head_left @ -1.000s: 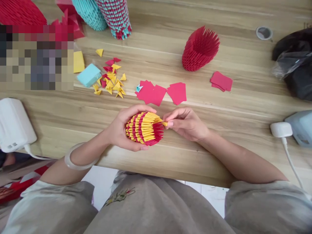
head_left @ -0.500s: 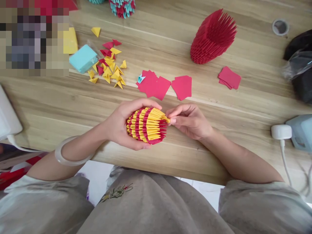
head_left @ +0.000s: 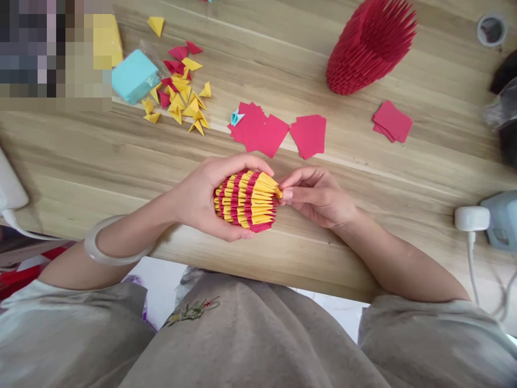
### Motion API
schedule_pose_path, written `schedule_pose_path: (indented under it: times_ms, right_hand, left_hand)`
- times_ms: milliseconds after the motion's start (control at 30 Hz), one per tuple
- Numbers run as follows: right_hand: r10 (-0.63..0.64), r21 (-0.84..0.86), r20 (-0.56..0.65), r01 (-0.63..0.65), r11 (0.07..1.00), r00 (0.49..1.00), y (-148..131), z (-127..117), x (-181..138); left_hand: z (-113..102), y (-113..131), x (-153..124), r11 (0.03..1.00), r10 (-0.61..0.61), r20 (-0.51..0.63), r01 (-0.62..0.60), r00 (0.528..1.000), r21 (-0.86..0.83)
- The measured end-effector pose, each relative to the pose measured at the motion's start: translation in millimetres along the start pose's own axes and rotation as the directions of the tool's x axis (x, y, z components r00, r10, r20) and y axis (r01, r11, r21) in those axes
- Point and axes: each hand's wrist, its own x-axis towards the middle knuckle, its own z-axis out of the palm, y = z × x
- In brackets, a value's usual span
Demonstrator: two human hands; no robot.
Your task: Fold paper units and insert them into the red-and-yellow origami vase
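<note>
Still: left hand [head_left: 197,199] cups striped paper model [head_left: 246,200]; right hand [head_left: 319,196] pinches its rim.

A pale wooden table [head_left: 121,161] fills most of the frame. Its long boards run left to right, with streaked brown grain and a seam crossing the middle. The near edge slants across the lower half, its face a shade darker than the top. Below that edge, at lower centre, a patch of white floor [head_left: 163,291] shows. The light is soft and even, casting faint shadows and a mild sheen on the wood at upper right. At the right edge a white plug [head_left: 468,218] and its cable [head_left: 472,269] lie beside a pale blue device [head_left: 503,221]. A white box [head_left: 8,188] sits at the left edge.
</note>
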Motion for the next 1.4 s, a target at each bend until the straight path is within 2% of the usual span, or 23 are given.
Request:
schedule_pose_path:
  times_ms: [167, 333, 600, 700, 800, 900, 1100, 1400]
  right_hand:
    - [0.002, 0.019, -0.008, -0.002, 1.000, 1.000, 0.9, 0.9, -0.7]
    - [-0.017, 0.010, -0.009, 0.017, 1.000, 1.000, 3.0, -0.1, -0.9]
    - [-0.038, 0.031, -0.048, 0.039, 0.999, 0.998, 4.2, 3.4, -0.6]
    - [-0.079, -0.016, -0.084, 0.078, 0.997, 0.993, 6.0, 4.3, -0.9]
    - [-0.179, -0.135, -0.145, 0.160, 0.978, 0.973, 7.9, 4.7, -2.4]
    - [-0.237, -0.240, -0.184, 0.190, 0.952, 0.954, 8.5, 6.5, -4.5]
    - [-0.307, -0.292, -0.257, 0.229, 0.929, 0.916, 7.2, 16.9, -6.8]
    - [-0.454, -0.440, -0.309, 0.298, 0.847, 0.836, 13.9, 28.2, -5.0]
  left_hand:
    - [1.0, 1.1, -0.9, 1.000, -0.005, 0.014, 0.005, 1.000, 0.011]
    - [-0.7, -0.6, -2.0, 0.979, 0.128, 0.082, -0.139, 0.988, 0.151]
    - [-2.1, 0.3, -2.1, 0.969, 0.073, 0.070, -0.087, 0.995, 0.230]
    - [-1.2, 0.8, -2.9, 0.968, 0.044, 0.074, -0.061, 0.996, 0.245]
    - [-0.1, -0.1, -2.8, 0.976, 0.014, 0.070, -0.028, 0.997, 0.215]
    - [0.9, -2.4, -2.4, 0.975, 0.000, 0.065, -0.014, 0.998, 0.221]
    - [2.7, -7.1, -4.1, 0.934, 0.051, 0.041, -0.062, 0.998, 0.351]
    - [7.6, -6.5, -4.4, 0.917, 0.098, 0.037, -0.104, 0.995, 0.386]
